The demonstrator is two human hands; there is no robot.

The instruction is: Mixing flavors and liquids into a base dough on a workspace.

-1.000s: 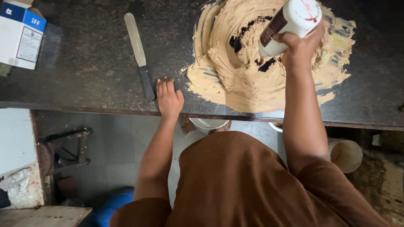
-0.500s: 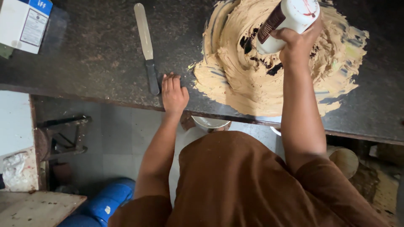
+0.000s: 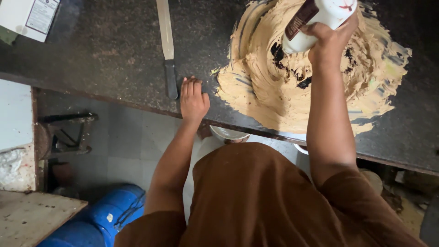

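- Right hand [image 3: 327, 41] clenched around white bottle [image 3: 320, 18], tipped over tan paste [image 3: 302, 87]
- Left hand [image 3: 193, 97] flat, fingers released, on dark counter [image 3: 91, 59] beside spatula [image 3: 167, 48]

The left hand [image 3: 194, 98] lies flat, palm down, fingers together and pointing forward, its arm bent at the elbow, while the right hand [image 3: 330, 41] is closed in a firm grasp at the end of a nearly straight, outstretched arm.

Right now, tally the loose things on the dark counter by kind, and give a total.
White bottle, held in the right hand: 1
Palette knife, beside the left hand: 1
Tan paste heap: 1
White carton: 1
Total: 4
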